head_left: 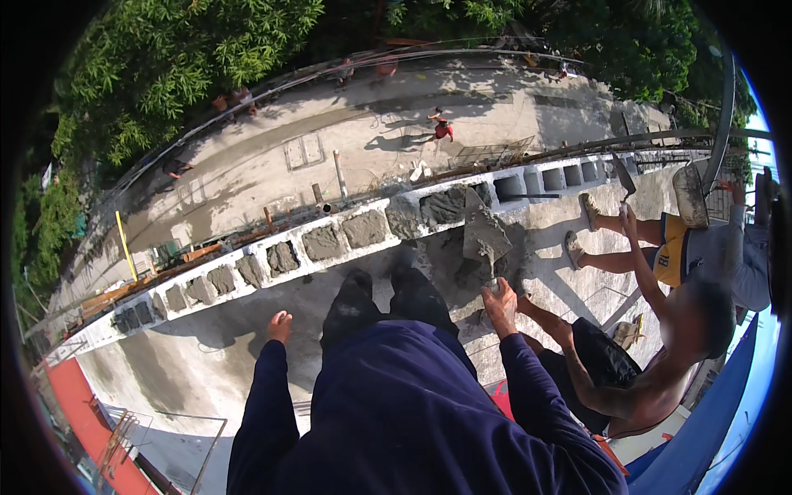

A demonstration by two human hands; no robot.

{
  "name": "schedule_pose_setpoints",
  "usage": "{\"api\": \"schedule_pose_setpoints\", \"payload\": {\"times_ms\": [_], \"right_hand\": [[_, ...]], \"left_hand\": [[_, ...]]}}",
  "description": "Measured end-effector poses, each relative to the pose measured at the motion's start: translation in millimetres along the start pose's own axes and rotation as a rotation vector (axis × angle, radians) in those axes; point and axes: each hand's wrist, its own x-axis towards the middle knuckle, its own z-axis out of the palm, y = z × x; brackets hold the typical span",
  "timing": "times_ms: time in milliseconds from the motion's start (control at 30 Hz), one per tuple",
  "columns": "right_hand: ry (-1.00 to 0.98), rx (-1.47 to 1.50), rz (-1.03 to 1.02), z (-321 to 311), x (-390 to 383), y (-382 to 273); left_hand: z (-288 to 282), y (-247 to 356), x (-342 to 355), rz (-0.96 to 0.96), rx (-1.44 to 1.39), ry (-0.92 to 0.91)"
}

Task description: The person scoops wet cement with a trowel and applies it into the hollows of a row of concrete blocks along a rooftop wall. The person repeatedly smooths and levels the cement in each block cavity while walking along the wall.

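Observation:
My right hand [500, 307] is closed around the handle of a trowel [485, 233], whose blade carries wet grey mortar. The blade hangs over the near edge of a row of hollow concrete blocks [300, 252]. Beside the blade tip, mortar [445, 206] fills one block cell unevenly. Many cells to the left also hold mortar, while those to the right are hollow. My left hand [280, 326] hangs apart from the wall, its fingers curled, with nothing visible in them.
A bare-shouldered co-worker [635, 388] crouches close on my right, raising another trowel [624, 177]. Behind them, another person [730, 260] stands by a mortar-stained bucket [690, 196]. Beyond the wall a paved yard [272, 157] lies lower, with people, rods and a pipe [340, 173].

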Motion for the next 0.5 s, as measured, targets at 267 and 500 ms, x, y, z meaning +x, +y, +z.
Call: {"api": "schedule_pose_setpoints", "payload": {"times_ms": [267,500], "right_hand": [[-0.197,0.335,-0.100,-26,23,-13],[-0.581,0.391,-0.231,-23,59,12]], "left_hand": [[34,11,-64,0.116,-0.003,0.051],[79,18,-104,0.047,0.016,0.010]]}}
